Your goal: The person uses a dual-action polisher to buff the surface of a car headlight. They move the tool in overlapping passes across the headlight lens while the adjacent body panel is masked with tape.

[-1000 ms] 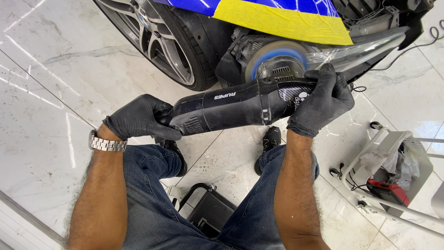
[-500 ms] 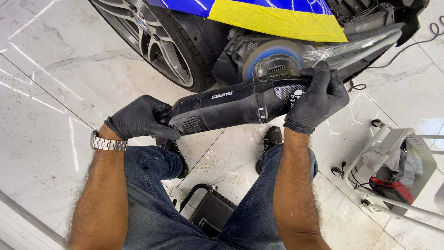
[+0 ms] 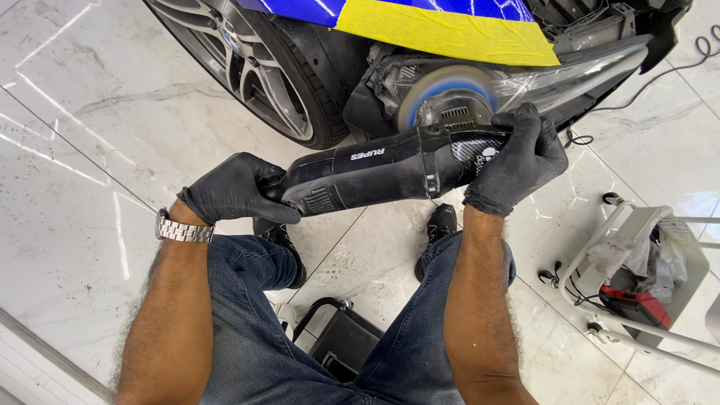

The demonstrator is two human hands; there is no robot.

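Since the earlier frames both hands and the polisher [image 3: 390,169] have shifted only slightly along the front of the car, the pad staying at the headlight [image 3: 570,75]. Nearest the camera, the person's knees in blue jeans [image 3: 255,315] frame a low black stool [image 3: 341,341] on the pale marble floor [image 3: 75,172], with black shoes just beyond. Above the knees, the left hand [image 3: 229,191], in a black glove with a metal watch [image 3: 184,229] at the wrist, is wrapped closed around the tail end of the polisher's body. The right hand [image 3: 517,165], also gloved, is cupped closed over the head of the machine, pressing it toward the car. The polisher lies almost level between the hands, its round blue-backed pad [image 3: 450,94] against the clear headlight. It looks heavy and stiff, with a smooth plastic shell that could slip, so a hold at both ends, tail and head, suits it best; the headlight lens seems easy to mar. Farther off, yellow tape [image 3: 450,30] masks the blue bodywork above the lens, and a front wheel [image 3: 247,67] stands toward the floor's upper left. A white cart [image 3: 637,247] holding a red tool sits at the right edge.
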